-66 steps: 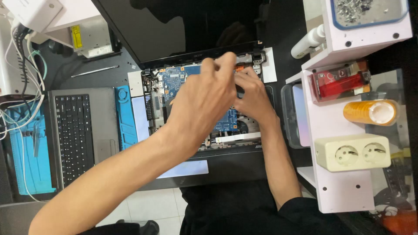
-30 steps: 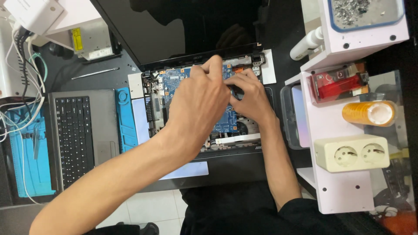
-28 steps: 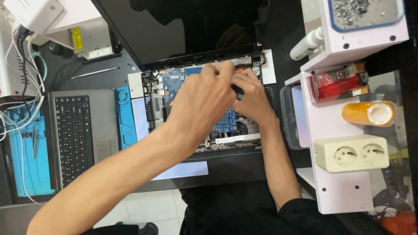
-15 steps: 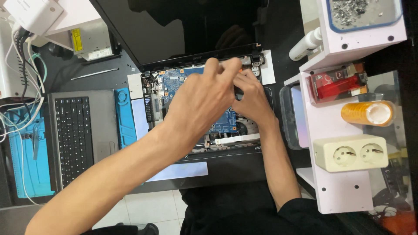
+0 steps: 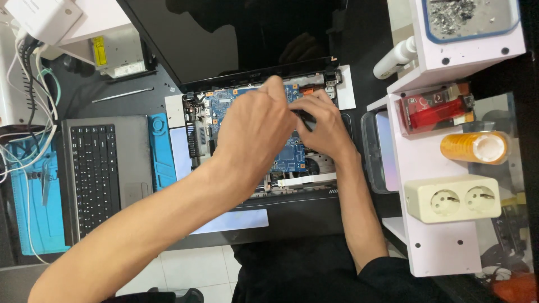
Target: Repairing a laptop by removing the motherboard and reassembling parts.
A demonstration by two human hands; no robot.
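An opened laptop lies in front of me with its blue circuit board (image 5: 289, 157) exposed and its black screen (image 5: 224, 39) tilted back. My left hand (image 5: 252, 134) reaches across the board with its fingers curled near the hinge edge; what they pinch is hidden. Just to its right, my right hand (image 5: 325, 129) closes on a short black tool handle (image 5: 303, 116) over the board. A white flat cable (image 5: 306, 179) lies along the board's near edge, above the black palm rest (image 5: 292, 213).
A detached grey keyboard panel (image 5: 92, 168) and blue work mat (image 5: 163, 148) lie left, with a thin metal pry tool (image 5: 120, 95) and white cables (image 5: 28, 140). Right stands a white shelf (image 5: 426, 168) with red box (image 5: 435, 106), orange tape roll (image 5: 474, 147), double socket (image 5: 455, 197).
Both hands stay over the board with only small shifts. My left hand's fingers have moved slightly up toward the hinge edge.
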